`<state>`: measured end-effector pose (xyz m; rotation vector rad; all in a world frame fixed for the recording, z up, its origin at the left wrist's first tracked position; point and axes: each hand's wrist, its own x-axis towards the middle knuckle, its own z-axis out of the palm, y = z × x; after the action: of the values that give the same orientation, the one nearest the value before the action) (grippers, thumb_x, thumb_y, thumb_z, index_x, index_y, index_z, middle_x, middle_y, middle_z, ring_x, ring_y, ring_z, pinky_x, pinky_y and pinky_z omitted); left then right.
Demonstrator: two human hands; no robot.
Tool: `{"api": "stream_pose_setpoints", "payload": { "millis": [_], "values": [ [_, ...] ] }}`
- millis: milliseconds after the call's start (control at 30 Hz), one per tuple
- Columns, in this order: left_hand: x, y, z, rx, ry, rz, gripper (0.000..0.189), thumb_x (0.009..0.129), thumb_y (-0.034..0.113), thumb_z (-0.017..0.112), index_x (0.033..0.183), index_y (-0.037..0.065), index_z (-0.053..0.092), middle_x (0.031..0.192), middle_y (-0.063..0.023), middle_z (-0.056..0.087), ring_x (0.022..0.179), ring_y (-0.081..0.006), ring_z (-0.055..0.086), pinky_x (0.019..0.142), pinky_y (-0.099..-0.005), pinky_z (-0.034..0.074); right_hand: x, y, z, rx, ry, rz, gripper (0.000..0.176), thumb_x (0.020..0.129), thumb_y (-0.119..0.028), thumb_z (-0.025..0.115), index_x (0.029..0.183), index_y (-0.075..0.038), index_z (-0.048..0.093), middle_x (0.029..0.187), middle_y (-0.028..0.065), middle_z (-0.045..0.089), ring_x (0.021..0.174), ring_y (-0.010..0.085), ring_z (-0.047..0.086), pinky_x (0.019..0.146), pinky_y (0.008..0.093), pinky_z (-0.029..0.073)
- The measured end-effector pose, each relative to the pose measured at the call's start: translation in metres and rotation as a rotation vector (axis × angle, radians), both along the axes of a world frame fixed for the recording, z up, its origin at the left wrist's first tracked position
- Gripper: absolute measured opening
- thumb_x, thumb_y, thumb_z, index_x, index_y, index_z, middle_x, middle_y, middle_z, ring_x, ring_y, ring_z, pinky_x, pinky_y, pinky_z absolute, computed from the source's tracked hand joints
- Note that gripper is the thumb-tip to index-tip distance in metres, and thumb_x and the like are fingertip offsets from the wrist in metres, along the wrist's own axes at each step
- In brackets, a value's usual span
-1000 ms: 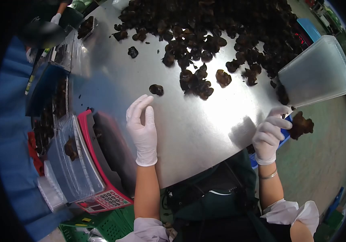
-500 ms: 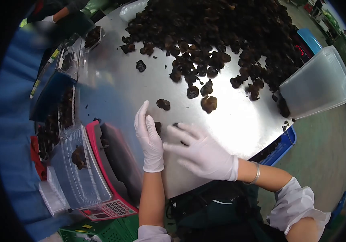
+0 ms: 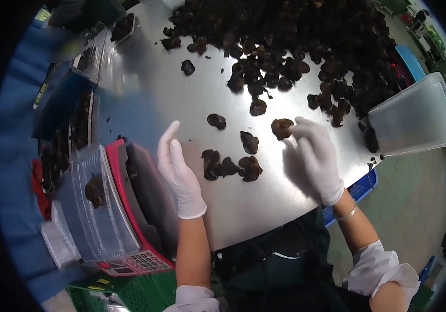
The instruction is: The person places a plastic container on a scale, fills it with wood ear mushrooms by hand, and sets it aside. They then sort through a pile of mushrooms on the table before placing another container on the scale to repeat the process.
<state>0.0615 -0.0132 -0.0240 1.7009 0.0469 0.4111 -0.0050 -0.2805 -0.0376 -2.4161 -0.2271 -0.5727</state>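
Note:
Dark brown wood ear mushrooms [image 3: 250, 168] lie in a small loose group on the metal table in front of me, with single pieces scattered beyond. My right hand [image 3: 317, 156], in a white glove, reaches to the right of this group. Its fingertips are closed on the edge of one wood ear mushroom [image 3: 282, 129]. My left hand [image 3: 180, 174], also gloved, is held edge-on left of the group, fingers stretched out and holding nothing. It is between the mushrooms and a pink-edged scale [image 3: 129, 208].
A large dark heap of wood ears [image 3: 290, 31] covers the far side. A translucent plastic bin [image 3: 415, 119] tilts at the right edge, above a blue basket [image 3: 364, 187]. Clear plastic boxes [image 3: 100, 203] stand at the left. A green crate [image 3: 150, 288] is below the scale.
My right hand has moved away and right, from beside my left hand to a farther mushroom. Mushrooms it covered now show, and one piece has come nearer. My left hand has shifted slightly left.

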Motion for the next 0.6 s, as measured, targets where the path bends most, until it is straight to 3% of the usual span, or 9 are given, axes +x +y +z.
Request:
{"api": "stream_pose_setpoints", "payload": {
  "millis": [33,100,167,200,300,333,433,467,600],
  "values": [
    [0.000,0.000,0.000,-0.015,0.005,0.009,0.035,0.106,0.019,0.045,0.126,-0.002,0.064,0.131,-0.0118,0.063,0.127,-0.0209,0.054,0.112,-0.0354,0.037,-0.002,0.001,0.012,0.373,0.203,-0.079,0.026,0.091,-0.002,0.058,0.116,-0.003,0.063,0.124,0.0170,0.061,0.115,0.0322,0.057,0.104,0.0406,0.044],
    [-0.003,-0.002,0.004,-0.005,0.037,0.004,0.036,0.105,0.018,0.045,0.128,-0.002,0.063,0.131,-0.0130,0.063,0.127,-0.0223,0.054,0.113,-0.0372,0.037,-0.001,0.004,0.009,0.526,0.296,-0.125,0.038,0.088,-0.008,0.065,0.126,-0.004,0.061,0.131,0.0173,0.058,0.116,0.0338,0.056,0.105,0.0427,0.042],
    [-0.003,-0.005,0.005,0.003,0.068,-0.003,0.037,0.105,0.018,0.044,0.131,-0.002,0.061,0.131,-0.0142,0.063,0.128,-0.0236,0.055,0.114,-0.0390,0.037,0.005,0.011,0.011,0.287,0.166,-0.079,0.056,0.084,-0.014,0.071,0.137,-0.007,0.055,0.138,0.0178,0.053,0.117,0.0357,0.055,0.105,0.0436,0.042],
    [-0.002,-0.006,0.004,0.025,0.043,-0.009,0.035,0.104,0.016,0.046,0.129,-0.002,0.063,0.128,-0.0126,0.064,0.122,-0.0213,0.057,0.108,-0.0366,0.041,0.012,0.013,0.011,0.100,0.096,-0.084,0.068,0.081,-0.016,0.074,0.144,-0.009,0.050,0.134,0.0159,0.058,0.115,0.0365,0.055,0.103,0.0452,0.043],
    [-0.007,-0.006,0.001,0.026,0.065,-0.024,0.031,0.103,0.014,0.049,0.123,-0.001,0.067,0.121,-0.0085,0.067,0.105,-0.0152,0.060,0.093,-0.0300,0.046,0.035,0.010,0.010,0.026,0.205,0.059,0.061,0.082,-0.012,0.071,0.140,-0.008,0.054,0.124,0.0140,0.064,0.108,0.0358,0.057,0.098,0.0444,0.045],
    [-0.007,-0.004,0.001,0.005,0.094,-0.047,0.029,0.102,0.013,0.051,0.120,0.000,0.069,0.117,-0.0060,0.069,0.095,-0.0113,0.059,0.084,-0.0260,0.047,0.043,0.010,0.010,0.089,0.171,0.113,0.052,0.084,-0.005,0.065,0.135,-0.007,0.058,0.111,0.0123,0.066,0.101,0.0326,0.058,0.095,0.0421,0.047],
    [-0.009,-0.004,-0.001,0.005,0.076,-0.070,0.026,0.101,0.012,0.054,0.116,0.002,0.072,0.109,-0.0018,0.070,0.081,-0.0066,0.053,0.073,-0.0214,0.043,0.039,0.032,0.017,0.329,0.209,0.160,0.046,0.084,0.002,0.059,0.129,-0.007,0.061,0.106,0.0124,0.064,0.099,0.0295,0.059,0.093,0.0380,0.048],
    [-0.008,-0.004,-0.001,0.003,0.076,-0.066,0.026,0.101,0.012,0.054,0.116,0.002,0.072,0.109,-0.0018,0.070,0.081,-0.0066,0.053,0.073,-0.0214,0.043,0.038,0.036,0.016,0.264,0.130,0.205,0.045,0.084,0.005,0.056,0.127,-0.007,0.062,0.103,0.0118,0.063,0.099,0.0275,0.059,0.093,0.0369,0.048],
    [-0.008,-0.005,0.002,-0.002,0.068,-0.071,0.025,0.101,0.012,0.054,0.116,0.003,0.072,0.107,-0.0009,0.071,0.080,-0.0062,0.053,0.074,-0.0209,0.043,0.021,0.040,0.021,0.282,0.304,0.280,0.049,0.080,0.008,0.051,0.125,-0.008,0.063,0.103,0.0113,0.062,0.102,0.0277,0.059,0.093,0.0368,0.048]
  ]
}}
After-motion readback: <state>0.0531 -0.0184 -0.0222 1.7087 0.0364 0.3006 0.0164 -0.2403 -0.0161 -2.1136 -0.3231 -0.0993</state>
